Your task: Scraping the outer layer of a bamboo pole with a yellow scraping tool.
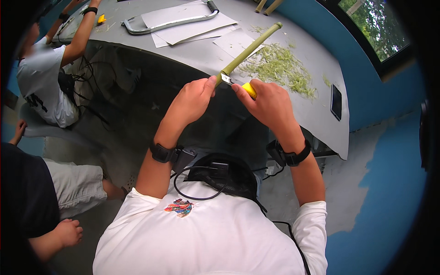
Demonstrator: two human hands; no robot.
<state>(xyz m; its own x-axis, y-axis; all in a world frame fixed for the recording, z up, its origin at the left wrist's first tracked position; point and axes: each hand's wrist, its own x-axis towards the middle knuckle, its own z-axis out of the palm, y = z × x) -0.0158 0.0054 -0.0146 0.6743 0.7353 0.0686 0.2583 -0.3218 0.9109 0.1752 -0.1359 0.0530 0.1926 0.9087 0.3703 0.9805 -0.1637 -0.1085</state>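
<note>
Evidently, the bamboo stick is held to be worked by a blade: its near end is gripped in the left hand just off the front edge of the table, and its far end is slanted away over the tabletop, probably so that its length is kept steady and reachable. The left fingers are wrapped around it. By the curled fingers of the right hand, a yellow-handled knife is clamped, its blade laid against the stick. Green shavings are scattered on the table beside it, presumably where they were dropped. Farther out, a hacksaw is rested on paper sheets, and a dark phone is placed near the right edge, perhaps away from the debris. The stick's near end is mostly hidden by the left hand, the cutting edge cannot be made out, and a co-worker in white is partly cut off by the dark rim.
</note>
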